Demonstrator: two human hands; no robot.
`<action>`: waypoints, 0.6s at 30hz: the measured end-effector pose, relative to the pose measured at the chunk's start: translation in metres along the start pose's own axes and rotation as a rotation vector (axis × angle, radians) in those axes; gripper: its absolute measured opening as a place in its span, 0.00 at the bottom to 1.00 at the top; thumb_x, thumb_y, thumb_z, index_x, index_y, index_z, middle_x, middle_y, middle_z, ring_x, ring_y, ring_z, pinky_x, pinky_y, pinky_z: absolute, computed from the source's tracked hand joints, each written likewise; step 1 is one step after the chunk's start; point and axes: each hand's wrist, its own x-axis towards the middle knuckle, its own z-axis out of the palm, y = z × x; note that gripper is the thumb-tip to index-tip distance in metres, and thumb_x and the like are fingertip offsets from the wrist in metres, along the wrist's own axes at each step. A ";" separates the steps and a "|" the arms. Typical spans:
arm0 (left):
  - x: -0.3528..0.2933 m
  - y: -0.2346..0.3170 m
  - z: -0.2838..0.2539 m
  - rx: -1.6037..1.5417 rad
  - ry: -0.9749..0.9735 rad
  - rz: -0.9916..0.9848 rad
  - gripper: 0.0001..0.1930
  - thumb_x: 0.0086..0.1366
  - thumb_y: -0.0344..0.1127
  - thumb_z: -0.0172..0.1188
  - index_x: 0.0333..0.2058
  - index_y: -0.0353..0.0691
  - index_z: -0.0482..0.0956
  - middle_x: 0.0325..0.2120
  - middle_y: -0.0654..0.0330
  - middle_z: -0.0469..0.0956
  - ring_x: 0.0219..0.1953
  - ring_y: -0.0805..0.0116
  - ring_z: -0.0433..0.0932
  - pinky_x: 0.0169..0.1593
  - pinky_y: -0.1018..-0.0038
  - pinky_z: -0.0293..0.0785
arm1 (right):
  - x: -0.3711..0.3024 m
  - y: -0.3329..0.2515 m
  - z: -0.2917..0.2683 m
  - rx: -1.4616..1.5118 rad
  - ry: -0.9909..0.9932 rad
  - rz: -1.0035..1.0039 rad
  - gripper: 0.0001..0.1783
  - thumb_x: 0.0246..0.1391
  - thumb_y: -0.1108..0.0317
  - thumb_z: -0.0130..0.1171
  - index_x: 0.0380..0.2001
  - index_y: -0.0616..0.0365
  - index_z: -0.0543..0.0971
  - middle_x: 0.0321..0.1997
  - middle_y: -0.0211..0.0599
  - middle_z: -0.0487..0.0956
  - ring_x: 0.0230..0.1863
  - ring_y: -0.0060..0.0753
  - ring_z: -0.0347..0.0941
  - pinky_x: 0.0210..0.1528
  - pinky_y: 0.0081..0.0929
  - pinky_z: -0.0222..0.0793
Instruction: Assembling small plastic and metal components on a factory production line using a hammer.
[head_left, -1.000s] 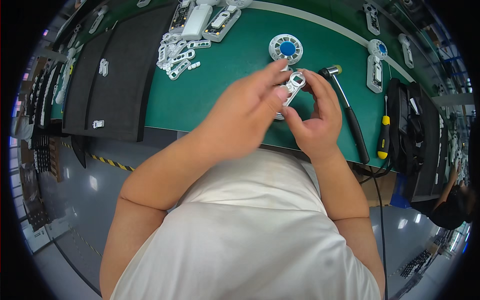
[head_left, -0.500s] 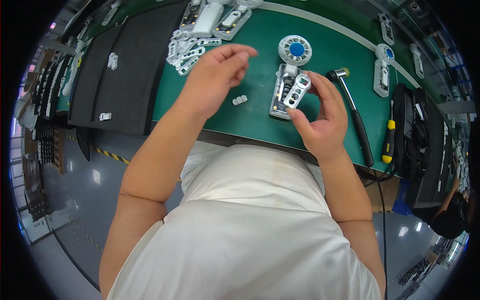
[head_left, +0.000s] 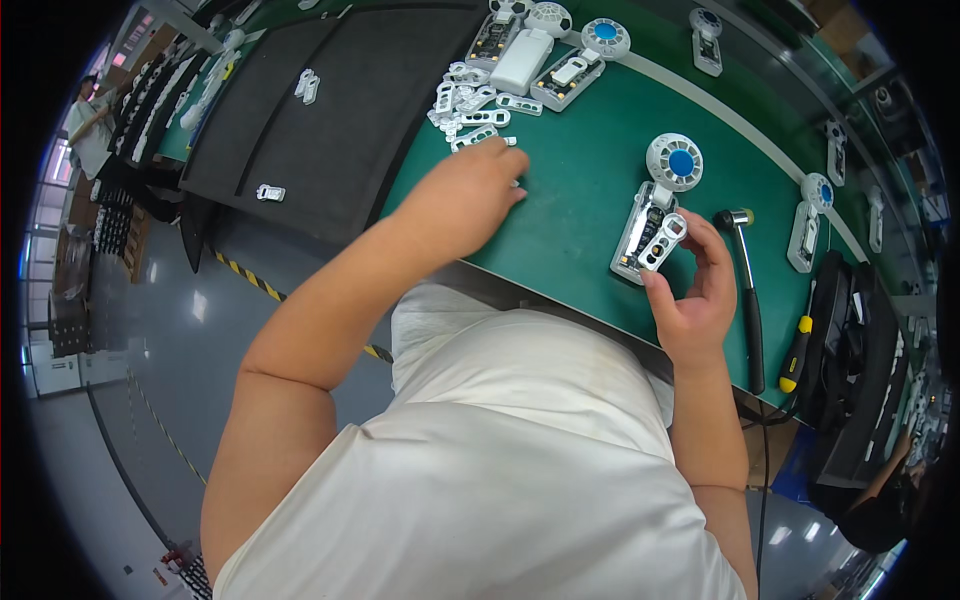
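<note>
- We hold the white slotted frame (head_left: 662,243) in the right hand (head_left: 697,305), pinched between thumb and fingers; this grip is unchanged from half a second ago.
- The frame lies askew over the open handle of the fan-shaped device (head_left: 632,240), whose internals remain exposed, so we judge the frame not seated. We cannot tell whether the two touch.
- The mallet (head_left: 753,330) lies untouched, just right of that hand.
- We have lowered the left hand (head_left: 465,200) toward the worktop (head_left: 570,160), its fingers curled. The small white pieces seen on its right half a second ago no longer show there. A bit of white shows at the fingertips; we cannot tell whether it is gripped.
- Just beyond, we find the pile of loose white frames (head_left: 484,118), partly covered by the left hand.
- Farthest out, we see a group of similar devices (head_left: 520,60), well apart from ours.
- Our view has shifted, placing everything on the worktop farther right.
</note>
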 end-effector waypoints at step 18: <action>0.010 0.006 -0.019 -0.039 -0.163 -0.141 0.09 0.71 0.32 0.67 0.42 0.31 0.83 0.40 0.44 0.85 0.42 0.43 0.83 0.48 0.55 0.79 | 0.005 -0.001 0.000 0.017 0.055 -0.066 0.38 0.49 0.75 0.77 0.64 0.64 0.75 0.68 0.52 0.79 0.64 0.45 0.77 0.66 0.40 0.72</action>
